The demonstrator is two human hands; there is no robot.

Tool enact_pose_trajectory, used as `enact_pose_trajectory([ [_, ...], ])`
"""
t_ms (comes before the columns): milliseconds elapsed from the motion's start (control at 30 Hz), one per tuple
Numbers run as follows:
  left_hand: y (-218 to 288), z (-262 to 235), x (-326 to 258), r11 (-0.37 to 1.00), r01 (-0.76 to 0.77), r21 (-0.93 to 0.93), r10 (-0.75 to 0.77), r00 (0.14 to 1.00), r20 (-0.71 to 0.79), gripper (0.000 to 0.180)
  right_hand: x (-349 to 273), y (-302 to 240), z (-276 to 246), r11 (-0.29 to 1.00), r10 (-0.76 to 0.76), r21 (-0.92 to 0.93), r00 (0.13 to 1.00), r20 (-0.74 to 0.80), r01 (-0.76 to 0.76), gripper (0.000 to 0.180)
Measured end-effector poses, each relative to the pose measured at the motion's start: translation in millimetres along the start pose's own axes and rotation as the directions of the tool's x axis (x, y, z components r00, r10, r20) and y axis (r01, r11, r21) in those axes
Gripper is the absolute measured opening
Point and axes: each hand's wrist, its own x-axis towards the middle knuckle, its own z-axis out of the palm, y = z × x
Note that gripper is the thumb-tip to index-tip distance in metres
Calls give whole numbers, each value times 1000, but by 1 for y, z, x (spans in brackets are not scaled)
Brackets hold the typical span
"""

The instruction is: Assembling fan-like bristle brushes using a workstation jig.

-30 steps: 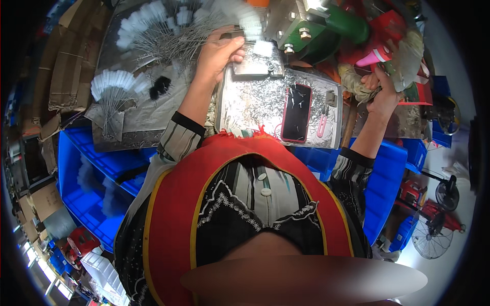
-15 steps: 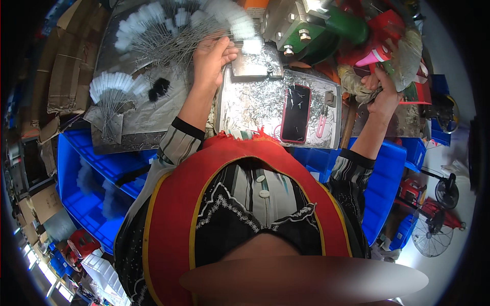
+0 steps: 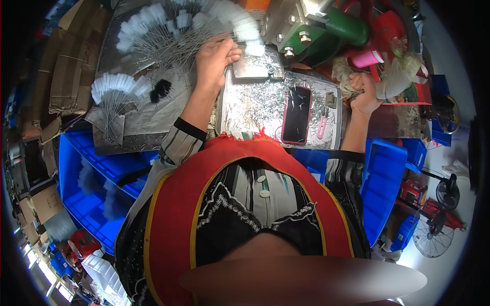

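My left hand [image 3: 217, 60] is closed, thumb against fingers, on the thin wire stem of a small white-bristled brush. The white brush head [image 3: 254, 48] lies over the metal block [image 3: 259, 66] under the green machine [image 3: 306, 38]. Beside that hand, a large fan of white wire-stemmed brushes [image 3: 148, 30] spreads across the bench. On the right, my right hand [image 3: 364, 94] is curled into a fist beside a yellowish wrapped part [image 3: 343, 76] of the machine. What its fingers grip is hidden.
A metal tray [image 3: 255, 109] strewn with wire clippings holds a phone [image 3: 297, 115] and a pink-handled cutter [image 3: 322, 126]. A smaller brush bundle [image 3: 115, 92] and black tufts [image 3: 160, 91] lie left. Blue bins [image 3: 92, 204] flank me. A pink roll [image 3: 367, 59] sits by the machine.
My right hand has moved down and to the left, away from the pink roll, which shows more fully now. My left hand stays nearly in place with the brush.
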Motion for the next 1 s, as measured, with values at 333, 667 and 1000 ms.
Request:
enact_pose_trajectory([
  [333, -4, -1, 0, 995, -13, -102, 7, 998, -57, 15, 19, -58, 9, 952, 298, -62, 953, -55, -301, 19],
  [667, -4, -1, 0, 994, -8, -111, 1, 998, -57, 15, 16, -56, 11, 982, 188, -34, 982, 2, -188, 6],
  [1000, -4, -1, 2, 993, -35, -113, 29, 998, -50, 16, 13, -37, 4, 973, 233, 0, 972, -7, -233, 19],
])
